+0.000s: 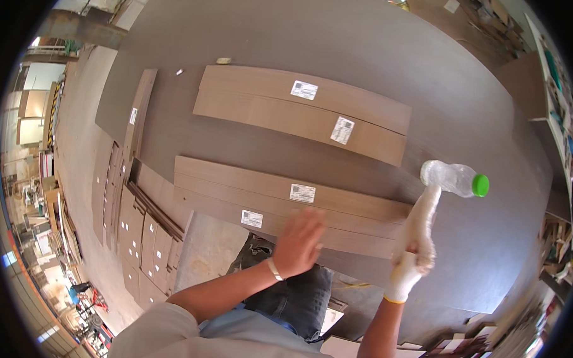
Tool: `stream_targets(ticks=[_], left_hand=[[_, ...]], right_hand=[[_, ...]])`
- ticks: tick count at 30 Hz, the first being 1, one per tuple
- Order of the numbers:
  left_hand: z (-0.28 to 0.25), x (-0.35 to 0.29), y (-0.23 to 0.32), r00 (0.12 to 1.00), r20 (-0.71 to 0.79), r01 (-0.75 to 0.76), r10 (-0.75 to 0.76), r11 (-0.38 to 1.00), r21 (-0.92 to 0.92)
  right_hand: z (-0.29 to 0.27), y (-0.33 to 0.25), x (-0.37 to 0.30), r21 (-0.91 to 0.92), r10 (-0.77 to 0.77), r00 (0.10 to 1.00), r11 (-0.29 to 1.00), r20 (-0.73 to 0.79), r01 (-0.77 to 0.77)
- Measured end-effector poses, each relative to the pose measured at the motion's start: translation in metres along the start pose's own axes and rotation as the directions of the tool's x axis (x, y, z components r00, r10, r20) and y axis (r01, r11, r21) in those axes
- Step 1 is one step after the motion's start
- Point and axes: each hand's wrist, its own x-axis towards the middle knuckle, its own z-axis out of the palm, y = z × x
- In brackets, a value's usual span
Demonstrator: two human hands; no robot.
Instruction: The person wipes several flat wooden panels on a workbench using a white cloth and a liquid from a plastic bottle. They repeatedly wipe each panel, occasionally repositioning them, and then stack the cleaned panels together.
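Observation:
My left hand (300, 242) is bare, with a pale band at the wrist. Its fingers are stretched out, somewhat blurred, over the near edge of the lower brown boards (235, 188), and nothing is in it. A white knit glove with a yellow cuff covers my right hand (409, 271), with some bare skin showing at the fingers. That hand is closed around a long, whitish, cloth-like bundle (423, 215), whose exact kind I cannot make out. Just beyond the bundle's tip, a clear plastic bottle (452, 178) with a green cap lies on its side.
More labelled brown boards (258, 96) lie farther back on the large grey-brown work surface (367, 36). A narrow board (139, 114) lies at its left edge. Stacked panels (142, 243) stand lower left. Shelving (548, 106) lines the right side.

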Motion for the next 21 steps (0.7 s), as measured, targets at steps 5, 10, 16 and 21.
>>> stream_targets(ticks=[5, 10, 16, 21], left_hand=[[-0.022, -0.04, -0.1, 0.958, -0.175, 0.267, -0.226, 0.927, 0.263], [-0.008, -0.038, -0.12, 0.969, -0.181, 0.218, -0.167, 0.923, 0.318], [-0.007, -0.04, -0.118, 0.957, -0.23, 0.248, -0.177, 0.911, 0.331], [-0.009, -0.041, -0.117, 0.956, -0.209, 0.263, -0.205, 0.914, 0.309]], right_hand=[[0.111, -0.024, 0.005, -0.632, -0.441, 0.581, 0.04, 0.684, 0.774], [0.229, -0.009, -0.022, -0.347, -0.595, 0.394, 0.199, 0.7, 0.916], [0.198, -0.047, -0.001, -0.457, -0.566, 0.436, 0.115, 0.7, 0.882], [0.09, -0.002, 0.038, -0.703, -0.526, 0.576, -0.061, 0.626, 0.708]])
